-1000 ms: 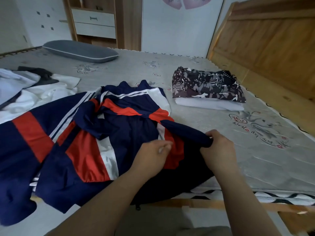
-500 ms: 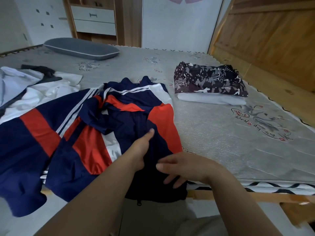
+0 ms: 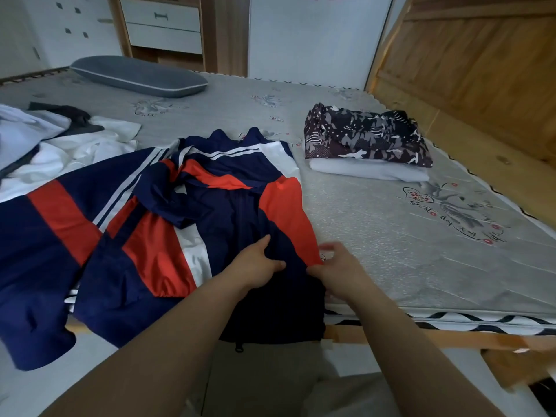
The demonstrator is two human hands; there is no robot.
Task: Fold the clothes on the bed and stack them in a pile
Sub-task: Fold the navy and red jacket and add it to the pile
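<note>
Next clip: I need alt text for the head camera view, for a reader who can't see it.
Two bare hands, the left hand and the right hand, pinch a crumpled navy, red and white striped jacket at the near edge of a grey printed mattress. Beyond it sits a folded pile, a dark patterned garment on a white folded garment.

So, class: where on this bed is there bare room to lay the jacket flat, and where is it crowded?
Bare mattress lies right of the jacket, in front of the folded pile, out to the right edge. Another bare strip runs between the grey pillow and the pile. The left side is crowded: the jacket's sleeve overlaps the loose white clothes.
</note>
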